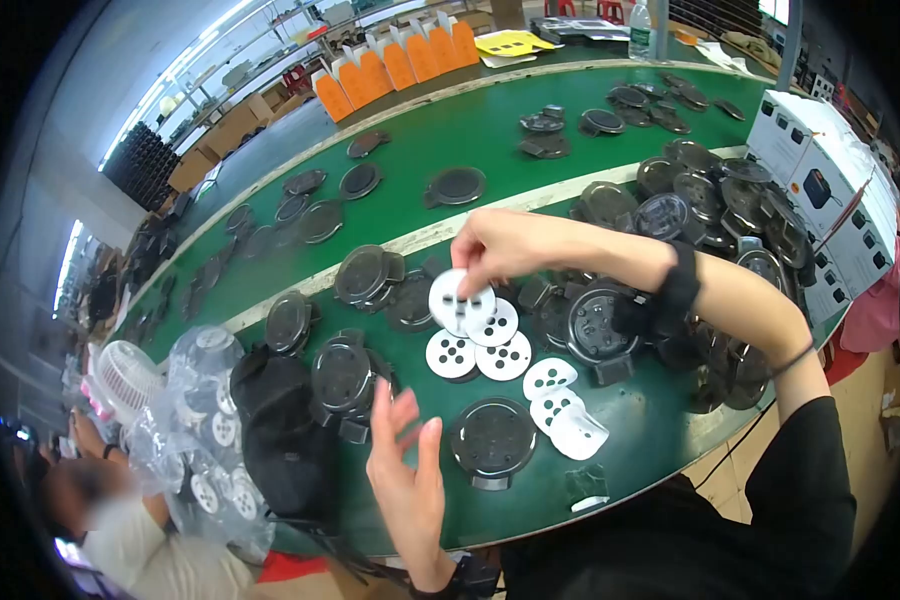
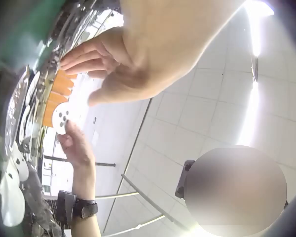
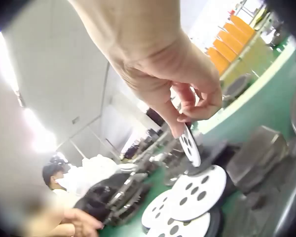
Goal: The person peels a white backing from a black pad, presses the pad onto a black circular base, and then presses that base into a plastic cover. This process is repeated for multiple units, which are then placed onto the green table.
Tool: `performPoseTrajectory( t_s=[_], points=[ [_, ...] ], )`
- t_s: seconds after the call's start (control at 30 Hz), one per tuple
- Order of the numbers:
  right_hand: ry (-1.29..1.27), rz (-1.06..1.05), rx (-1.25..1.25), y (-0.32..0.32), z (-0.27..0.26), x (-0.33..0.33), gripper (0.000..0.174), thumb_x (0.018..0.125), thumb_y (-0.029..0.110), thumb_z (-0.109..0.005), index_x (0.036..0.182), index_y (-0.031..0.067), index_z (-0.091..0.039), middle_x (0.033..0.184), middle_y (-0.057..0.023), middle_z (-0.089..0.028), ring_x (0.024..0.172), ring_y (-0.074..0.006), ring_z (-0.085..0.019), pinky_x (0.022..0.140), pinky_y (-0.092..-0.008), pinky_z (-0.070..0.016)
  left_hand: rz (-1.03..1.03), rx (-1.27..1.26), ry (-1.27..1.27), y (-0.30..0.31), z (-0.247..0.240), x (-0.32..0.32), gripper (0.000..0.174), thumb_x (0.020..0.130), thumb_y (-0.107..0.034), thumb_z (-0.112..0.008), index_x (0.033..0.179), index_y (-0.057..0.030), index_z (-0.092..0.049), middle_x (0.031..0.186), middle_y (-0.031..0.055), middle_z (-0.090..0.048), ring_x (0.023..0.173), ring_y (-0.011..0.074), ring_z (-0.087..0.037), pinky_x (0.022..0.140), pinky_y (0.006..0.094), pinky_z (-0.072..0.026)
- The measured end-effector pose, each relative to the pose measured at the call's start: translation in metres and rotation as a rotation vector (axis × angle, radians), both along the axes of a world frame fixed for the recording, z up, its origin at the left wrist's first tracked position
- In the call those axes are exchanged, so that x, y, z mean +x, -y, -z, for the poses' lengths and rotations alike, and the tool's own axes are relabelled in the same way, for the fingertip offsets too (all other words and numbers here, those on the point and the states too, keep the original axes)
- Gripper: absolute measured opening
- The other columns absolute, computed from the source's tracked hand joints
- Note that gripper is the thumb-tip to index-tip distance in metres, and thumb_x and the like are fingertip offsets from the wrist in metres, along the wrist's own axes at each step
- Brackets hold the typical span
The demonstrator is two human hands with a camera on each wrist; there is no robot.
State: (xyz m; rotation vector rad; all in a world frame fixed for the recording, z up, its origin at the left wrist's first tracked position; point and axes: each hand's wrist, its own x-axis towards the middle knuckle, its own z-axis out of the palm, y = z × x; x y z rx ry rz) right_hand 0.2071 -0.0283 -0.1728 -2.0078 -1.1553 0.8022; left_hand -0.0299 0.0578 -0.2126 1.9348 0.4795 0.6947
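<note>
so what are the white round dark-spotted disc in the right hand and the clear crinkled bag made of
White round dark-spotted disc: probably plastic or card, fairly matte; it's evenly white and thin-edged.

Clear crinkled bag: likely glossy plastic film; see-through, with shiny wrinkles.

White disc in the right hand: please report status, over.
Right hand pinches white perforated disc. Left hand empty. Other white discs close by; no obstruction seen.
</note>
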Motion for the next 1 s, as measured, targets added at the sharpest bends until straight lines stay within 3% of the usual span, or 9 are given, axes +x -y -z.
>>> performPoseTrajectory(
  t_s=[0.03,0.1,0.23,0.27,0.3,0.4,0.47,0.57,1.0],
  points=[
    [-0.083,-0.095,0.047,0.012,-0.017,-0.019,0.017,0.070,0.012,-0.068,0.076,-0.0017,-0.061,0.070,-0.0069,-0.059,0.059,-0.0127,-0.052,0.052,-0.0267,-0.0411,-0.026,-0.060,0.205,0.006,-0.007,0.007,0.038,0.083,-0.008,-0.054,0.119,0.0024,-0.046,0.103,0.0186,-0.058,0.089,0.0243,-0.059,0.073,0.0323,-0.0481],
    [-0.008,-0.256,0.210,0.034,-0.034,-0.054,0.015,0.074,0.012,-0.065,0.074,-0.0015,-0.060,0.070,-0.0072,-0.056,0.060,-0.0127,-0.051,0.053,-0.0261,-0.0409,0.190,-0.466,0.335,0.015,-0.026,0.007,0.043,0.087,-0.005,-0.046,0.126,0.0062,-0.034,0.114,0.0200,-0.051,0.097,0.0261,-0.056,0.080,0.0318,-0.0473],
    [0.448,0.047,0.506,0.070,-0.045,-0.104,0.022,0.074,0.015,-0.065,0.088,0.0028,-0.054,0.071,-0.0088,-0.047,0.061,-0.0206,-0.051,0.056,-0.0293,-0.0418,0.316,-0.498,0.139,0.023,-0.043,-0.001,0.028,0.087,-0.002,-0.044,0.111,0.0106,-0.050,0.097,0.0163,-0.059,0.084,0.0184,-0.060,0.070,0.0264,-0.0519],
    [0.702,0.191,0.571,0.074,-0.047,-0.113,0.028,0.072,0.016,-0.066,0.092,0.0037,-0.051,0.074,-0.0087,-0.048,0.062,-0.0214,-0.052,0.053,-0.0294,-0.0418,0.239,-0.427,0.140,0.031,-0.046,-0.001,0.028,0.087,-0.004,-0.043,0.105,0.0173,-0.048,0.093,0.0225,-0.058,0.082,0.0259,-0.062,0.071,0.0281,-0.0524],
    [0.598,0.245,0.533,0.083,-0.057,-0.124,0.022,0.074,0.015,-0.062,0.084,0.0009,-0.047,0.075,-0.0129,-0.050,0.066,-0.0305,-0.054,0.052,-0.0367,-0.0444,0.176,-0.356,0.182,0.039,-0.047,-0.002,0.026,0.085,-0.001,-0.044,0.104,0.0154,-0.051,0.091,0.0206,-0.059,0.080,0.0235,-0.062,0.069,0.0276,-0.0526],
    [0.296,0.170,0.584,0.094,-0.047,-0.155,0.016,0.079,0.015,-0.056,0.081,0.0022,-0.045,0.057,-0.0113,-0.051,0.047,-0.0299,-0.052,0.040,-0.0352,-0.0415,0.039,-0.199,0.355,0.061,-0.048,-0.003,0.022,0.079,0.006,-0.045,0.097,0.0116,-0.057,0.085,0.0186,-0.062,0.077,0.0189,-0.062,0.067,0.0264,-0.0524],
    [0.204,0.172,0.584,0.094,-0.039,-0.164,0.012,0.082,0.013,-0.052,0.080,0.0034,-0.045,0.054,-0.0116,-0.051,0.045,-0.0302,-0.052,0.039,-0.0360,-0.0411,0.087,-0.165,0.361,0.060,-0.034,-0.012,0.022,0.084,-0.001,-0.047,0.102,0.0102,-0.054,0.087,0.0148,-0.061,0.076,0.0149,-0.058,0.069,0.0240,-0.0473],
    [0.023,0.198,0.660,0.093,-0.037,-0.161,0.007,0.079,0.006,-0.058,0.081,0.0025,-0.053,0.060,-0.0059,-0.055,0.046,-0.0147,-0.055,0.040,-0.0246,-0.0403,0.125,-0.157,0.462,0.069,-0.035,-0.010,0.027,0.088,-0.011,-0.049,0.101,0.0119,-0.053,0.089,0.0148,-0.060,0.078,0.0149,-0.056,0.071,0.0244,-0.0450],
    [-0.151,0.147,0.697,0.096,-0.043,-0.160,0.007,0.084,0.007,-0.051,0.081,0.0022,-0.047,0.057,-0.0069,-0.054,0.044,-0.0166,-0.055,0.039,-0.0263,-0.0393,0.245,0.071,0.436,0.066,-0.044,-0.009,0.032,0.088,-0.016,-0.049,0.096,0.0141,-0.057,0.072,0.0119,-0.061,0.064,0.0112,-0.053,0.060,0.0209,-0.0418]
  ],
)
